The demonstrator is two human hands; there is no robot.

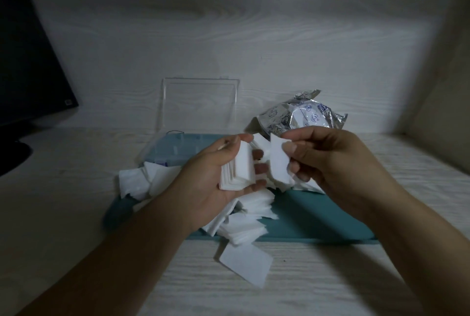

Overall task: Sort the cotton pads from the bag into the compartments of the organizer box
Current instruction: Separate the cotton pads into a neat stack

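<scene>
Nearest the camera, two bare forearms reach in from the bottom corners over a pale desk [318, 290] with a whitewashed wood grain. One loose cotton pad [245, 263] lies flat on that grain, just in front of a teal mat [318, 221].

On the mat sits a heap of loose cotton pads [244, 224], white and square, spilling leftward past the mat's edge. Above the heap, the left hand [216, 176] curls its fingers round a stack of pads [239, 169], thumb on one side and fingertips showing on the other. Just beside it, the right hand [338, 160] pinches a single pad [278, 162] between thumb and forefinger, holding it upright and close to the stack.

Behind the hands stands the organizer box [175, 153], pale blue and translucent, with low dividers visible inside; which compartments hold pads cannot be told. Its clear lid [201, 104] stands open, upright against the back panel [229, 43]. That panel has the same pale wood pattern. A crumpled silvery bag [305, 117] with blue print rests to the right of the box, near the panel.

At far left a dark monitor [28, 61] stands on its foot. A plain side wall [442, 74] closes the nook on the right. Light is dim overall.
</scene>
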